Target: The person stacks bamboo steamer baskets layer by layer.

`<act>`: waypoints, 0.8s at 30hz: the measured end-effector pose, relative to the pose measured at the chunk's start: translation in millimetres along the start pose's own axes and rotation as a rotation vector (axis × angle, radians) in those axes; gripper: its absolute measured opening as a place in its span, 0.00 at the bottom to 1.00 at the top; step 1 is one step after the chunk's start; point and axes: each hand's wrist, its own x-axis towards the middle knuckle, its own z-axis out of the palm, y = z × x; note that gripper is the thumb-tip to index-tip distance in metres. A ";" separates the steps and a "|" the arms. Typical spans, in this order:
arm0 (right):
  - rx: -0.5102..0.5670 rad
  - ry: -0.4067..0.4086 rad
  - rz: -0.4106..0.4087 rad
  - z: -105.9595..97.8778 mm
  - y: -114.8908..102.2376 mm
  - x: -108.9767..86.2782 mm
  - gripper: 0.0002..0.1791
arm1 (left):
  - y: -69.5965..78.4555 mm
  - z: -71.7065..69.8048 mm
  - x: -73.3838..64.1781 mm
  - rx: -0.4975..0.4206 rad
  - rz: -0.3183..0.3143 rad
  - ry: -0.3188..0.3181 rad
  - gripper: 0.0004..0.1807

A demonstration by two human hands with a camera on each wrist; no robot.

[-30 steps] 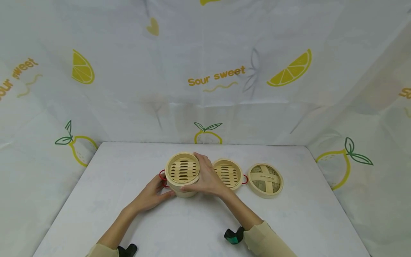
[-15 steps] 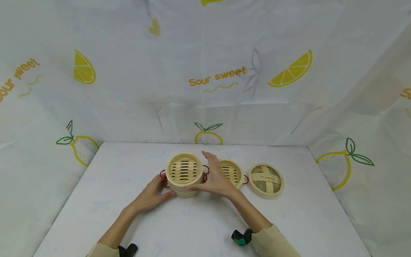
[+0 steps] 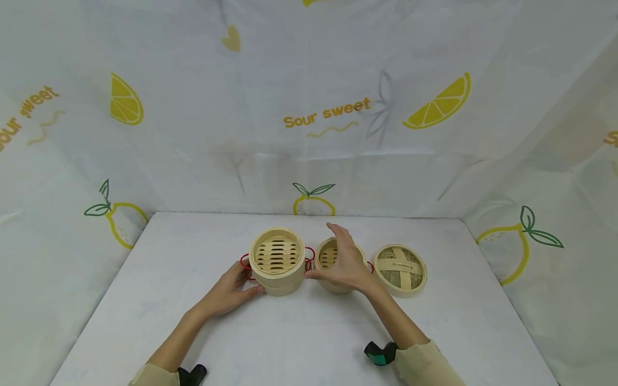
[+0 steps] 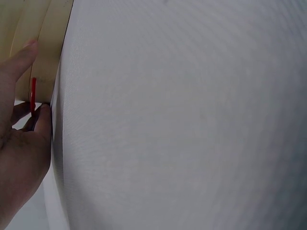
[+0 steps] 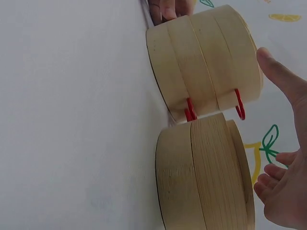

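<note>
Steamer stack [image 3: 280, 280] sits gripped by the left hand [image 3: 228, 295]; right hand [image 3: 348, 269] spread wide, empty.

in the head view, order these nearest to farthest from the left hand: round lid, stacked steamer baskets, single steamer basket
1. Stacked steamer baskets: left end of the row, touched by the left hand.
2. Single steamer basket: middle of the row, partly hidden by the right hand.
3. Round lid: right end of the row, farthest.
</note>
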 end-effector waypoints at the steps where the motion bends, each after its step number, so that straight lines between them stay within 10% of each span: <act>1: -0.005 0.009 0.001 -1.9 3.2 -0.4 0.75 | -0.2 0.1 0.0 0.003 -0.001 0.000 0.46; 24: -0.055 0.019 0.060 -17.1 42.9 -17.1 0.74 | 1.6 -0.3 -0.3 -0.003 0.011 0.000 0.46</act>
